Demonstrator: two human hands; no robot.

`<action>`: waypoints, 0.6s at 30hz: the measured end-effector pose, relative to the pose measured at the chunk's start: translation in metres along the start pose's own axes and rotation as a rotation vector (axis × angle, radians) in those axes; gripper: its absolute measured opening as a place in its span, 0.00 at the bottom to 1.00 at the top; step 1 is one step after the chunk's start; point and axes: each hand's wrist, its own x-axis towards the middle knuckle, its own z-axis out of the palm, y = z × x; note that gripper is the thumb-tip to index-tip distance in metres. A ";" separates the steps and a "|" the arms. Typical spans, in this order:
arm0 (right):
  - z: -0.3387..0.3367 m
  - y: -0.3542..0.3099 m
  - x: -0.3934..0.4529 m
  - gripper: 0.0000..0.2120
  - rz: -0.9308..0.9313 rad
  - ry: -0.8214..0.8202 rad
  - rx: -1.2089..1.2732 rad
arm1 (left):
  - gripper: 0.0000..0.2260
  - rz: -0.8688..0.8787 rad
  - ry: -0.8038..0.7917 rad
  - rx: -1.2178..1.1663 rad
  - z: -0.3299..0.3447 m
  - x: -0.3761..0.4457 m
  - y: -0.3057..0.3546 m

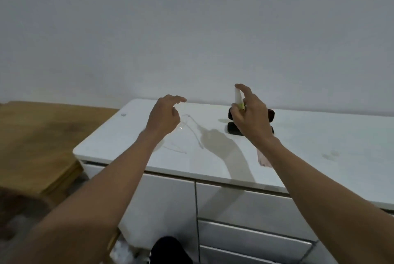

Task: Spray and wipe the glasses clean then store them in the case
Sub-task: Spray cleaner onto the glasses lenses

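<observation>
My left hand (165, 117) pinches a pair of clear-framed glasses (193, 130) just above the white counter (319, 135). Their thin temples trail down and to the right, and the hand hides much of the frame. My right hand (250, 112) holds a small white spray bottle (237, 97) with a yellow-green band upright, index finger on its top, to the right of the glasses. Behind that hand an open black glasses case (271, 112) lies on the counter, partly covered. A pink cloth (264, 159) pokes out from under my right forearm.
The counter ends at a plain white wall. Its front edge runs over white cabinet doors and drawers (245, 210). A wooden surface (42, 135) lies lower at the left. A dark object (170, 251) sits on the floor below.
</observation>
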 end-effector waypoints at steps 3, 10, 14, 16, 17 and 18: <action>0.029 -0.016 -0.004 0.24 0.007 -0.074 0.062 | 0.28 -0.083 -0.009 0.064 -0.020 -0.017 -0.032; 0.069 -0.026 -0.015 0.26 0.028 -0.191 0.098 | 0.20 -0.102 -0.060 0.043 -0.027 -0.053 -0.086; 0.076 -0.021 -0.019 0.25 0.033 -0.212 0.083 | 0.14 -0.130 0.011 -0.050 -0.018 -0.057 -0.092; 0.076 -0.017 -0.019 0.25 0.046 -0.210 0.062 | 0.12 -0.106 0.032 -0.055 -0.013 -0.055 -0.095; 0.075 -0.015 -0.019 0.25 0.057 -0.207 0.054 | 0.10 -0.079 0.045 -0.041 -0.010 -0.055 -0.096; 0.075 -0.013 -0.018 0.25 0.070 -0.205 0.047 | 0.09 -0.055 0.069 -0.029 -0.006 -0.054 -0.098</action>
